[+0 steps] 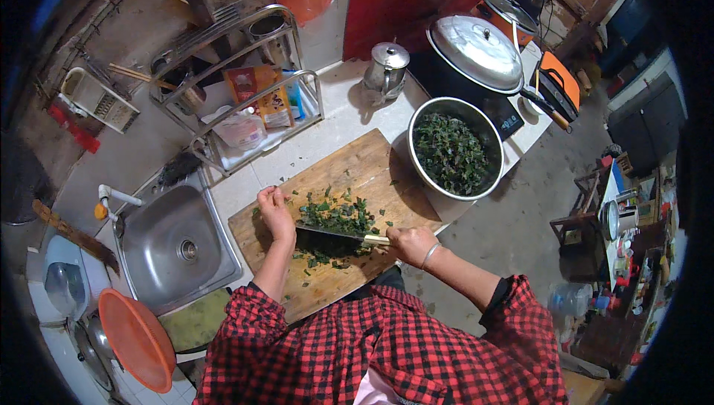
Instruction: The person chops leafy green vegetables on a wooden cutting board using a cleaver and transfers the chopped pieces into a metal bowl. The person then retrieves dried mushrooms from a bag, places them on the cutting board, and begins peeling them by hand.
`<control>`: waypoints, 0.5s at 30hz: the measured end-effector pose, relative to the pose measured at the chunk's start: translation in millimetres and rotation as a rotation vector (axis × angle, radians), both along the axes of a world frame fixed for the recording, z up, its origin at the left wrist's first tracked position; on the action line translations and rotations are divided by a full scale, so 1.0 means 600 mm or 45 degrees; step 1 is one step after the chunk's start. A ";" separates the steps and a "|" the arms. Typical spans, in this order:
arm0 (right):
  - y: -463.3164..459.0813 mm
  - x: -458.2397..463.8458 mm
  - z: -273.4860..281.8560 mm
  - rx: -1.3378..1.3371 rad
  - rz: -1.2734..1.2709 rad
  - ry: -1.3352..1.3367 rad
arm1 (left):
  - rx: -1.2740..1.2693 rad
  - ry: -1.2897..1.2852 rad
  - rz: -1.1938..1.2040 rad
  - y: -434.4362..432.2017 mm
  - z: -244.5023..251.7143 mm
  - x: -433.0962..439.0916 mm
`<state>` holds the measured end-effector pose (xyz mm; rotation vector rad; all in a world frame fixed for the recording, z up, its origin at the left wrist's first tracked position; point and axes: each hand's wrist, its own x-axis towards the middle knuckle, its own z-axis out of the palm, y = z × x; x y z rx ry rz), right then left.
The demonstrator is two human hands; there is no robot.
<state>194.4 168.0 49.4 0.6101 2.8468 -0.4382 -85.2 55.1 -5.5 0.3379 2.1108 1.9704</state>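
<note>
My right hand grips the pale handle of a kitchen knife. Its wide dark blade lies across chopped green leaves on a wooden cutting board. Leaf pieces lie on both sides of the blade, and smaller bits are scattered over the board. Near the far end of the blade, my left hand is over the board's left part with its fingers bent. Whether anything is between those fingers cannot be made out. A metal bowl beyond the board's right end holds a heap of leafy greens.
Left of the board is a steel sink, with an orange plastic basin below it. A metal rack with food packets stands behind. Farther right are a metal jug and a lidded pan on a dark cooktop.
</note>
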 end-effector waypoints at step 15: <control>0.096 0.010 -0.001 0.018 0.017 0.087 | -0.246 -0.035 0.030 0.110 -0.006 0.011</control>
